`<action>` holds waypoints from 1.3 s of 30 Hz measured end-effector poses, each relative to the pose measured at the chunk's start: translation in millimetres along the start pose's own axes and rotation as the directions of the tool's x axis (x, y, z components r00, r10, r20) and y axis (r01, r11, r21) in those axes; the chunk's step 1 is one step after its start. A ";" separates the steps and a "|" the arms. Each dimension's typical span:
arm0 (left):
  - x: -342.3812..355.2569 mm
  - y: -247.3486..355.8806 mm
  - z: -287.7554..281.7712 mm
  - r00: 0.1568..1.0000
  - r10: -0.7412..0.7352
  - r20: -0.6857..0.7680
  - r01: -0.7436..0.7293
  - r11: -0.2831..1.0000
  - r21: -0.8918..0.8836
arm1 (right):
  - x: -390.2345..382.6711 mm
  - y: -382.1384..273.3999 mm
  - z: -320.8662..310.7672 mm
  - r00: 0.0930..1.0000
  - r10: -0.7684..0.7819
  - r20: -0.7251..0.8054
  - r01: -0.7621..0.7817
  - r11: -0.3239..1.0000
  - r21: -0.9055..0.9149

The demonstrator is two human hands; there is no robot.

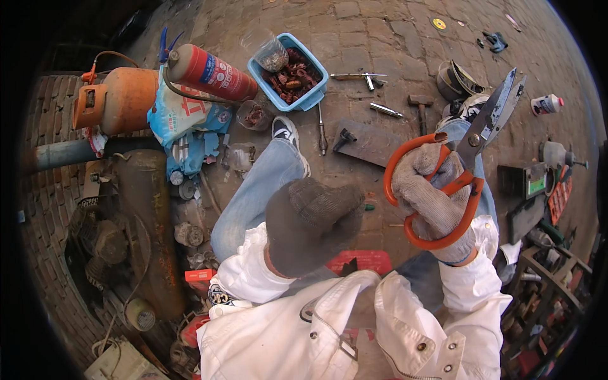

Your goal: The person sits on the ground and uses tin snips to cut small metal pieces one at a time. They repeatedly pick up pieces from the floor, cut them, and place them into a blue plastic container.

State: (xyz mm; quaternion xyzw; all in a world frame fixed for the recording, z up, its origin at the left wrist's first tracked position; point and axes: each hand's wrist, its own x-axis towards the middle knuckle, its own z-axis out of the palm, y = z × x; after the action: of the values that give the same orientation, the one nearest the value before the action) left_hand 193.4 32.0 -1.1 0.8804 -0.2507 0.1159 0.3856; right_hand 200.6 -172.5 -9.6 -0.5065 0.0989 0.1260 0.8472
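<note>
My right hand (437,183), in a pale knit work glove, grips a pair of large scissors (484,126) by their thick orange handles. Their worn blades point up and away to the right, slightly apart. In front of my body is my left hand (320,206), in a dark grey glove with its fingers curled in. A dark, rounded, smeared shape (291,244) lies against that hand; whether it is a held thing or part of the glove I cannot make out. The two hands are apart, above my spread knees.
Ahead stands a blue basin (318,94) of rusty metal pieces, beside a red fire extinguisher (215,73) and an orange gas cylinder (130,101). A hammer (421,111), a metal plate (370,142) and a screwdriver (322,133) lie on the brick ground. A black battery-like box (516,180) sits right.
</note>
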 end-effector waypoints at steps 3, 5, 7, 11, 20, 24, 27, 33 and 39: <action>2.2 -0.8 1.0 0.991 -0.101 0.087 0.116 0.976 -0.186 | 4.3 -7.4 -4.6 0.997 0.013 0.077 -0.017 0.999 0.043; 3.3 -0.2 2.9 0.988 -0.134 0.072 0.149 0.946 -0.288 | 5.7 -8.0 -5.8 0.998 -0.002 0.070 -0.003 0.998 0.063; 4.0 0.7 3.6 0.988 -0.144 0.062 0.156 0.943 -0.294 | 6.8 -6.2 -6.1 0.998 -0.037 0.056 0.032 0.996 0.082; 3.7 0.4 -2.8 0.989 -0.082 0.121 0.108 0.968 -0.227 | 8.6 -1.0 -4.2 0.998 -0.023 0.056 0.017 0.994 0.105; -5.7 1.7 -10.8 0.873 -0.368 0.320 0.477 0.509 -0.716 | 0.2 -8.8 5.0 1.000 0.012 0.005 -0.012 0.996 0.086; -8.0 -5.2 -9.3 0.934 -0.324 0.147 0.340 0.687 -0.642 | 1.1 -7.2 6.7 0.998 0.061 -0.008 -0.059 0.984 0.169; -8.1 -7.9 -3.4 0.935 -0.351 -0.046 0.240 0.723 -0.647 | 7.1 -10.5 1.1 0.999 -0.027 0.034 0.033 0.985 -0.171; -2.3 -12.4 16.2 0.874 -0.482 0.065 0.193 0.222 -0.956 | 11.2 -6.8 -0.2 0.989 0.130 0.075 -0.142 0.970 0.197; -1.7 -21.3 12.7 0.994 -0.064 -0.088 0.019 0.900 -0.436 | 6.8 -1.6 0.4 0.979 0.197 0.058 -0.205 0.962 0.180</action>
State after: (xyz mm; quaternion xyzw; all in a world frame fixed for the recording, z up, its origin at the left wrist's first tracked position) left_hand 203.5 35.5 -23.6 0.7705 -0.2316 0.0927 0.5865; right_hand 207.6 -172.1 -10.1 -0.4103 0.1442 0.2115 0.8753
